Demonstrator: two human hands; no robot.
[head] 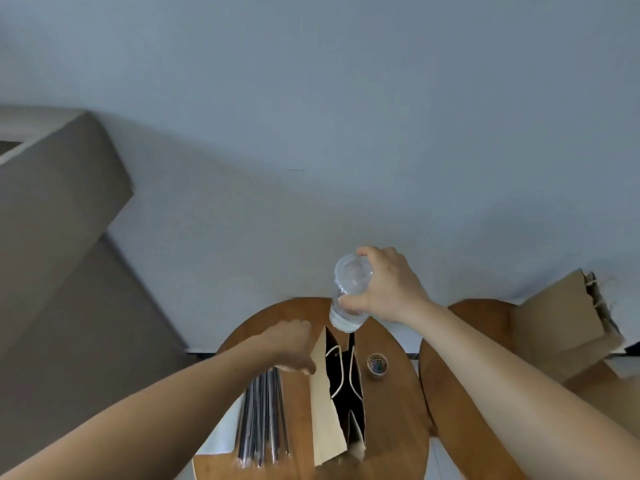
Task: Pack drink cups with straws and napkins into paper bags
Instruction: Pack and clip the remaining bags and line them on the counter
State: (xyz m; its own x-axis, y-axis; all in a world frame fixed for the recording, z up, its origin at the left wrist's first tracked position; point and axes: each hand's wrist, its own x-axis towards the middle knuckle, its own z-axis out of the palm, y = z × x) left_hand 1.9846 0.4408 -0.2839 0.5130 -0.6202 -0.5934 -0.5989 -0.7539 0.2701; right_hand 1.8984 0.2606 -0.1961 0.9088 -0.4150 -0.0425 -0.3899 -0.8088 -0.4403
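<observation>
Clear plastic drink cup (348,299) hangs tilted just above the open brown paper bag (323,420) on the round wooden counter (394,403), gripped by the right hand (389,285) while the left hand (291,344) pinches the bag's rim; the cup-bagging step seemingly needs a straight lowering next.

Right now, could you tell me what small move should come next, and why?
Probably lower the cup straight into the paper bag: the right hand grips it just above the open mouth, and the left hand holds the bag's edge.
</observation>
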